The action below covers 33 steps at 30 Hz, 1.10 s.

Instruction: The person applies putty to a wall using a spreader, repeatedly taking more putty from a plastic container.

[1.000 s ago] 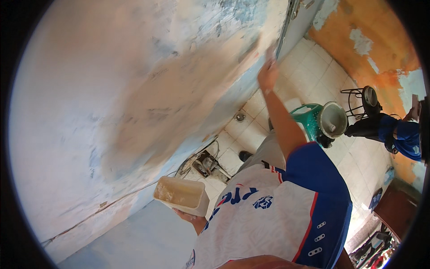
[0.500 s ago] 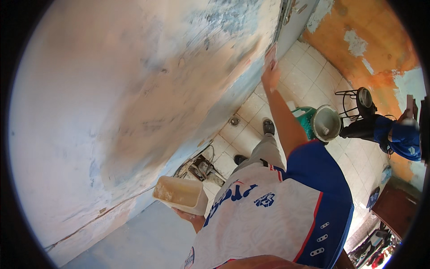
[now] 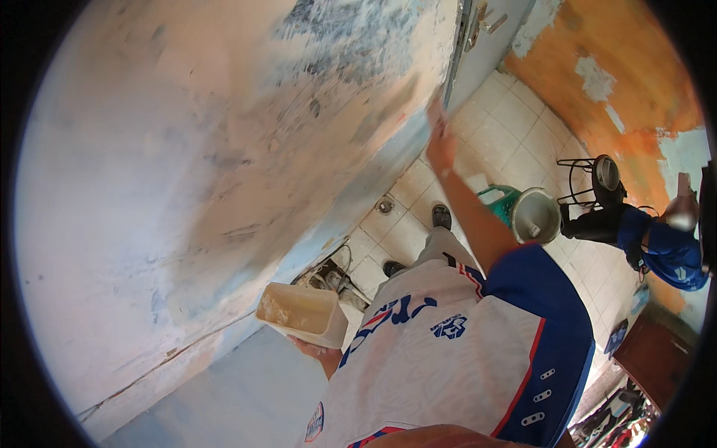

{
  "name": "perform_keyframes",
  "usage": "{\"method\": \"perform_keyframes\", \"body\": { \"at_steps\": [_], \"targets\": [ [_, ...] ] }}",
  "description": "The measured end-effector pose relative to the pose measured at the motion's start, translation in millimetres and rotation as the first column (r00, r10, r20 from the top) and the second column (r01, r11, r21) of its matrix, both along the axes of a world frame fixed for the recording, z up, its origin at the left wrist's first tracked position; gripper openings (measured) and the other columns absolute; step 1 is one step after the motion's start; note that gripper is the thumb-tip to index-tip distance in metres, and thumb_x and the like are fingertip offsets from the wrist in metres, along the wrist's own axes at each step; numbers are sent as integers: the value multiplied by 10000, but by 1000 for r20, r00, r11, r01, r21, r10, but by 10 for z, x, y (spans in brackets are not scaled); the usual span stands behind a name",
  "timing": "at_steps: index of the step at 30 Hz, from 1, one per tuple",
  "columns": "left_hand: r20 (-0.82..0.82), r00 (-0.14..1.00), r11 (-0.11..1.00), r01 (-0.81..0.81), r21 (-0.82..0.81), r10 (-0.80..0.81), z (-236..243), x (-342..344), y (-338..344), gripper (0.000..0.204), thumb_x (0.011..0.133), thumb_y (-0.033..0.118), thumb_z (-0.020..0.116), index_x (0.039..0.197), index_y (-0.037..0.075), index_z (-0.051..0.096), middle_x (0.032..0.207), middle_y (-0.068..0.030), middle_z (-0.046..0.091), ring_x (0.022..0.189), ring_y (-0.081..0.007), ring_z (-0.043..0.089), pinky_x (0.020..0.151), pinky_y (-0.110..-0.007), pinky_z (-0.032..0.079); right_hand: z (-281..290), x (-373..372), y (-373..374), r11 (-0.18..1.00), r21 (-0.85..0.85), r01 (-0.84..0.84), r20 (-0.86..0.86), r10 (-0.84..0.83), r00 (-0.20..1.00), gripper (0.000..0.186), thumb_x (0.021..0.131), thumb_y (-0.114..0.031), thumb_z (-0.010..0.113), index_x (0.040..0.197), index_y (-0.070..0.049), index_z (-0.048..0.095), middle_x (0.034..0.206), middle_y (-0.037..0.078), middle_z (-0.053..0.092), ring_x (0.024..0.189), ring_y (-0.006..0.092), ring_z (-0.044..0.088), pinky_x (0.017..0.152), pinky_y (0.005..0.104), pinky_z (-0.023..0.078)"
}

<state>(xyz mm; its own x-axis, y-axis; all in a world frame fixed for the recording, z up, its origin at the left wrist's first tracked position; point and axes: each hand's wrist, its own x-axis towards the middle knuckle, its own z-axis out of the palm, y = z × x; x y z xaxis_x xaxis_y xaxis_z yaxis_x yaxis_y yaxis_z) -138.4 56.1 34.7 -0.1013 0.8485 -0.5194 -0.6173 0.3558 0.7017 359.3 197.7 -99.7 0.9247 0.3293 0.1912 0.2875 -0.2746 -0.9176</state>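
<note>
My left hand (image 3: 317, 352) holds an off-white rectangular plastic tub (image 3: 338, 327) from below, its fingers mostly hidden under it. Pale, pasty residue coats the inside of the tub, which is tilted. With the arm stretched far forward, my right hand (image 3: 441, 149) is at the edge of the patchy wall (image 3: 224, 157) beside the door frame. Its fingers are closed, and whatever they hold is too thin and blurred to name. The wall carries smears of white, beige and blue-grey, with dark marks near the top.
A grey door (image 3: 493, 56) with a handle stands beyond the wall. On the tiled floor are a green container (image 3: 500, 200), a round bucket (image 3: 544, 207) and a black-legged stool (image 3: 575, 183). Another person in blue (image 3: 665, 246) is at the right. Cables and a box (image 3: 336, 278) lie at the wall's base.
My right hand has come down and slightly left along the wall's edge. The tub stays in my left hand, nearly in place. The view has shifted a little, showing more of the door handle.
</note>
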Motion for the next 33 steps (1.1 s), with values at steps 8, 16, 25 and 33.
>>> {"method": "perform_keyframes", "body": {
  "at_steps": [8,16,25,33],
  "targets": [
    [-42,994,993,-95,67,98,72,329,-121,663,1013,598,281,1514,164,308,1513,-96,402,1344,-331,445,1090,-521,411,162,353,704,996,-56,-76,26,77,997,299,967,-200,574,1113,53,637,740,261,619,617,336,598,579,421,444],
    [-65,973,976,-219,16,219,147,588,-178,635,1027,570,290,1501,148,317,1495,-109,421,1321,-325,471,1070,-511,440,607,-258,-167,913,44,-406,-366,393,844,391,1037,-257,421,1299,-19,586,1103,203,688,909,296,676,806,366,496],
    [-37,996,996,-79,-29,78,-30,751,-155,651,1015,577,314,1511,155,318,1507,-103,415,1341,-337,448,1081,-523,416,236,1244,635,998,-30,-48,58,50,997,337,949,-170,556,1239,-11,626,915,271,672,806,423,650,690,432,491],
    [20,999,998,-37,48,36,-286,1004,-184,677,990,609,352,1506,171,351,1529,-83,402,1375,-341,411,1109,-536,378,301,-21,-168,901,84,-427,-223,434,873,301,1007,-210,506,1183,-3,634,925,181,690,890,275,637,805,376,490]
  ]
}}
